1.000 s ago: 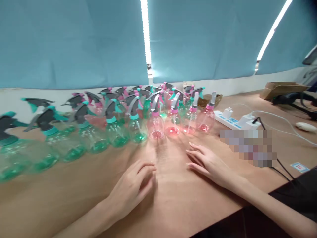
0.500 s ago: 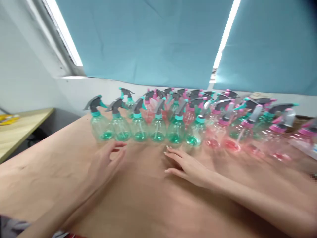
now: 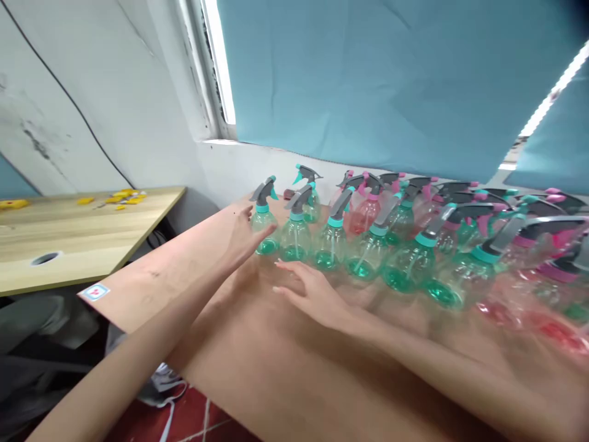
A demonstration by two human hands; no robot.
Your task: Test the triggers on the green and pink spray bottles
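Observation:
My left hand [image 3: 245,238] is at the left end of a row of clear green spray bottles, its thumb and fingers apart. It is beside the body of the leftmost spray bottle [image 3: 267,227]; whether it touches the plastic I cannot tell. My right hand [image 3: 313,293] hovers low over the table in front of the second green bottle [image 3: 296,236], holding nothing, with fingers spread. Each green bottle has a grey and turquoise trigger head and a little green tint at its base. Farther right stand pink spray bottles [image 3: 552,301] with pink collars.
Several more green and pink bottles crowd behind the front row, before a blue covering [image 3: 350,92] on the window. The brown tabletop [image 3: 285,368] ends at a left corner with a small sticker [image 3: 96,291]. Beyond a gap stands a wooden desk [image 3: 83,233] with yellow items [image 3: 125,195].
The view has swung left, so the bottles appear farther right and more desk shows. My left hand has moved forward to the leftmost bottle. My right hand has shifted left along the row.

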